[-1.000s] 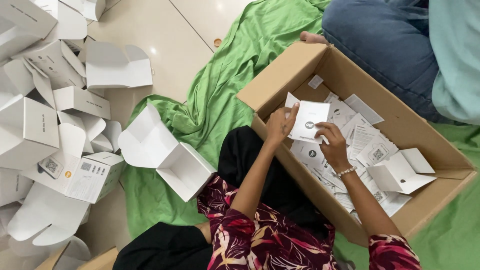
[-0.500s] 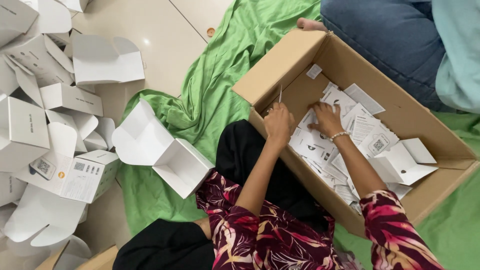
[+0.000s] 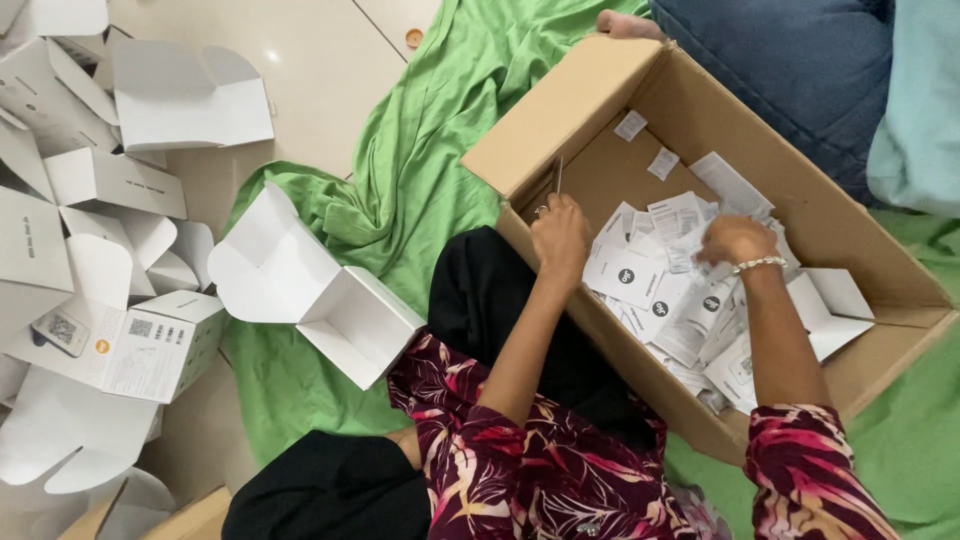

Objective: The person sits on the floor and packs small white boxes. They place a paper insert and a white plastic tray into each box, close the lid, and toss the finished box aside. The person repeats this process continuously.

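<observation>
Head view: both hands down in a cardboard box (image 3: 590, 100) of white paper slips (image 3: 650, 285).
Left hand (image 3: 560, 235) curled at the near wall, right hand (image 3: 735, 240) pinching slips; green cloth (image 3: 420, 190), pale tiled floor (image 3: 320, 60), white cartons (image 3: 130, 340) leftward.

Green cloth (image 3: 420, 150), brown carton (image 3: 590, 95), white leaflets (image 3: 640, 275)

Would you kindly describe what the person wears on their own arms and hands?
Both arms are bare below short sleeves of dark maroon fabric printed with pink and yellow-orange leaves. The left hand has a ring on one finger. The right hand has a pale beaded bracelet at the wrist. No gloves or watch show.
</observation>
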